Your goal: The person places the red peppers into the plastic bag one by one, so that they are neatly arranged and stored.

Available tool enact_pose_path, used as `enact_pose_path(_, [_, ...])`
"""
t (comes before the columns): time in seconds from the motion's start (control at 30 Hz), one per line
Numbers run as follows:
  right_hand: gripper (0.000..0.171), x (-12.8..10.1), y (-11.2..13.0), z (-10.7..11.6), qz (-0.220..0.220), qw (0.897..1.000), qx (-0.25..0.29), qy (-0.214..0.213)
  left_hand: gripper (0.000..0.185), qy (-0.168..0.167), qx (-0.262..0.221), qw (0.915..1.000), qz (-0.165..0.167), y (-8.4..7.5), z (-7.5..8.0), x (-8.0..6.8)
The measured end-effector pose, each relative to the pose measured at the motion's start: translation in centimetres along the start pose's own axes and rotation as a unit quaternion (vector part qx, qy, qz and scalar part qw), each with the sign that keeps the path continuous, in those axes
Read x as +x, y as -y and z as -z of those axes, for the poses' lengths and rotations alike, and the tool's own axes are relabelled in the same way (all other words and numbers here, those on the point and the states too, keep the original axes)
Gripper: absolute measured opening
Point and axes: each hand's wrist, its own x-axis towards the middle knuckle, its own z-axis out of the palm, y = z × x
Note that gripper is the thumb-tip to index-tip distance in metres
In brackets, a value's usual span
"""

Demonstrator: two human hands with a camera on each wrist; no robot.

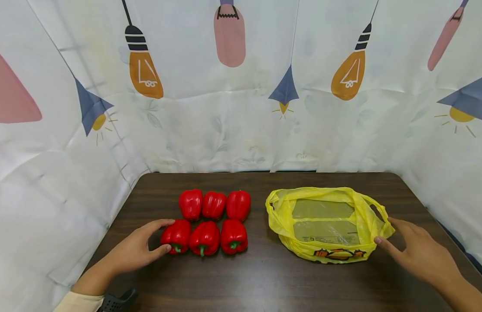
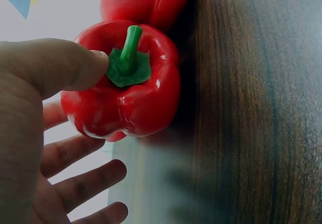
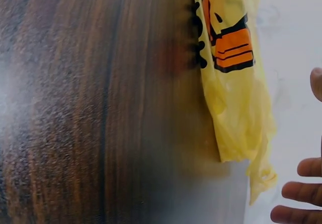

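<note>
Red bell peppers with green stems lie in two rows of three on the table. At the front row's left end, my left hand (image 1: 133, 250) touches the nearest bell pepper (image 1: 174, 235), thumb and index finger at its left side. In the left wrist view the thumb (image 2: 75, 65) lies beside that pepper's stem (image 2: 130, 50), while the other fingers spread out straight. A yellow plastic bag (image 1: 303, 250) sits at the right with its mouth spread upward. My right hand (image 1: 424, 253) is at the bag's right end, fingers extended; the right wrist view shows them beside the bag (image 3: 239, 113).
The back row of bell peppers (image 1: 214, 205) stands close behind the front one. The dark wooden table (image 1: 256, 286) has a white printed curtain (image 1: 241, 130) behind it and at both sides. A dark wristband (image 1: 118, 302) shows near the left sleeve.
</note>
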Motion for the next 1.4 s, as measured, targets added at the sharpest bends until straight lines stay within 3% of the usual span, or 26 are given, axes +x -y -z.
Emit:
enact_pose_path(0.43, [0.094,0.0,-1.0,-0.7,-0.033,0.999,0.000,0.009,0.061,0.003,-0.006,0.9999,0.015,0.1,-0.1,0.2])
enact_pose_path(0.87, [0.094,0.5,-2.1,-1.1,-0.069,0.997,0.007,0.026,0.060,0.002,-0.007,0.9999,0.008,0.1,-0.3,0.3])
enact_pose_path(1.4, [0.099,1.7,-2.5,-1.6,-0.060,0.996,0.017,0.067,0.058,-0.005,-0.003,1.0000,-0.003,0.2,-0.3,0.4])
